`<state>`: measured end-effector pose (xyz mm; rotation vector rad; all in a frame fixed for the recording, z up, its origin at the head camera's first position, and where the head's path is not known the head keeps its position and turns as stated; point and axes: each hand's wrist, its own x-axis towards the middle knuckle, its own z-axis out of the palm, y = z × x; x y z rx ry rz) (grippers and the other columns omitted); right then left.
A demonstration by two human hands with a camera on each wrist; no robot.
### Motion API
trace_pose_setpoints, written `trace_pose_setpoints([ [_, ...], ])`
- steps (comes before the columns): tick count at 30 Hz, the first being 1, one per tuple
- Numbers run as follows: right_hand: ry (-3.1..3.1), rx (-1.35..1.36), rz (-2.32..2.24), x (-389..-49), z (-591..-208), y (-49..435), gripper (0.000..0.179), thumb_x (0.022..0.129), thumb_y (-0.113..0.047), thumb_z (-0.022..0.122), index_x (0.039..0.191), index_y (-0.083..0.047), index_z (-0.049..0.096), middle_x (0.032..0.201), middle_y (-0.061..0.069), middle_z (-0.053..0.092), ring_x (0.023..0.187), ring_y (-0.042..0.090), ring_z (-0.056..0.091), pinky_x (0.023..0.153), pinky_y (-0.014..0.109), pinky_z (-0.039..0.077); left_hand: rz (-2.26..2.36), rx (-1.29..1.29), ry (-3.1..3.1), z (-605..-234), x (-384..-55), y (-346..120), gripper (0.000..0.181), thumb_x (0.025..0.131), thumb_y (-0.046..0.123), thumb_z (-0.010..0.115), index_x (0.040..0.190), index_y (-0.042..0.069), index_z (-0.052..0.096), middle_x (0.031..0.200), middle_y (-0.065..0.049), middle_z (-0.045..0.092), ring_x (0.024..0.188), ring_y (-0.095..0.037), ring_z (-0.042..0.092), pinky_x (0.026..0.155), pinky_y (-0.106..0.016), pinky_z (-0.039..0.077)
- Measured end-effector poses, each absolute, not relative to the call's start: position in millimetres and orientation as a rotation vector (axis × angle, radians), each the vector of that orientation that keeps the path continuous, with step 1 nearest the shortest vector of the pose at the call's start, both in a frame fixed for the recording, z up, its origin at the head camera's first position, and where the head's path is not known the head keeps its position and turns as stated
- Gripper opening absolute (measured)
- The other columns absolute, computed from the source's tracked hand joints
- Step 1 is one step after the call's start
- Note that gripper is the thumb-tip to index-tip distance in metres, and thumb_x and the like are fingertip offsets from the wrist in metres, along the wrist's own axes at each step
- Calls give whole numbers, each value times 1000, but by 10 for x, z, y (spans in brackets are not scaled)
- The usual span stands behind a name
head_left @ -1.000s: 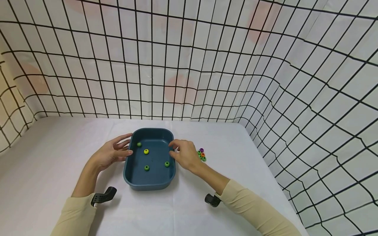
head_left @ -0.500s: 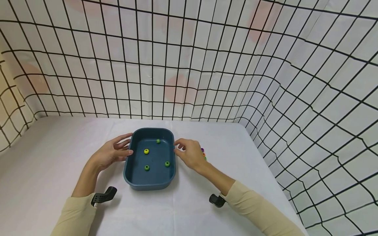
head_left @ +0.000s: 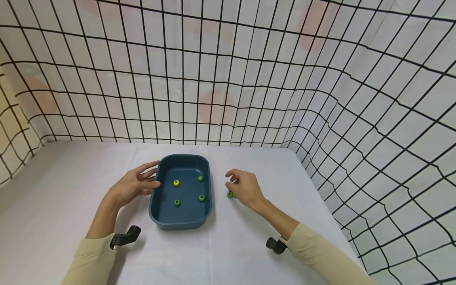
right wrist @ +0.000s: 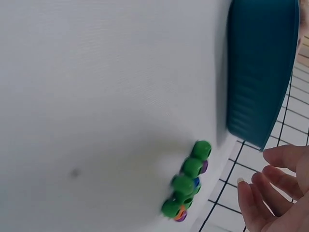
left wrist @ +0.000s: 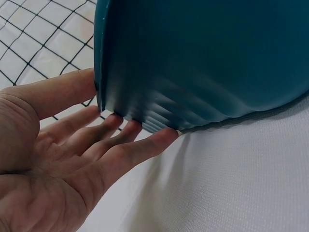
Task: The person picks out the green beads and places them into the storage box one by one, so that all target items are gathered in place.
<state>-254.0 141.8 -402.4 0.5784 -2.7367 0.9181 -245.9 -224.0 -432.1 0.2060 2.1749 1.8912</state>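
A dark teal tray (head_left: 183,227) stands on the white cloth. Inside it lie a yellow bead (head_left: 176,183) and three green beads, one of them (head_left: 200,178) near the right wall. My left hand (head_left: 134,183) touches the tray's left side; in the left wrist view its fairly straight fingertips (left wrist: 166,136) rest against the outer wall and the thumb meets the rim. Just right of the tray, my right hand (head_left: 246,188) hovers with loosely bent fingers and nothing visible between them. It partly hides a cluster of beads (right wrist: 183,185), mostly green, with purple, blue and orange bits showing.
White cloth covers the table (head_left: 228,253). A black wire grid (head_left: 183,79) over white sheeting rises behind the table and along the sides. Black wrist cameras (head_left: 125,236) stick out from both sleeves.
My right hand has moved from the tray's right rim rightward to the bead cluster. A green bead has rolled from the tray's upper left to its right side. My left hand stays put.
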Motion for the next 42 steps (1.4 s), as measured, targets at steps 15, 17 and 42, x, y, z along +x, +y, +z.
trace_pose_setpoints([
  [15, -2769, 536, 943, -2517, -4133, 1746, 25, 86, -7, 75, 111, -2, 74, 98, 16, 75, 88, 27, 69, 78, 40, 57, 1896, 203, 2177, -4347, -2471, -2238, 84, 93, 5, 69, 162, 12, 23, 166, -24, 20, 148, -47, 31, 99, -51, 52],
  [17, -2768, 536, 940, -2505, -4141, 1775, 25, 86, -6, 75, 110, -1, 74, 97, 16, 75, 88, 29, 69, 78, 41, 57, 1897, 205, 2174, -4347, -2472, -2238, 84, 93, 4, 69, 162, 12, 22, 166, -24, 20, 148, -47, 31, 99, -50, 53],
  [42, -2831, 480, 943, -2467, -4372, 1862, 26, 80, 1, 74, 106, -3, 75, 93, 12, 75, 85, 23, 66, 76, 37, 56, 1906, 219, 2163, -4339, -2473, -2244, 84, 93, 3, 69, 162, 11, 22, 166, -26, 20, 148, -48, 30, 101, -56, 49],
])
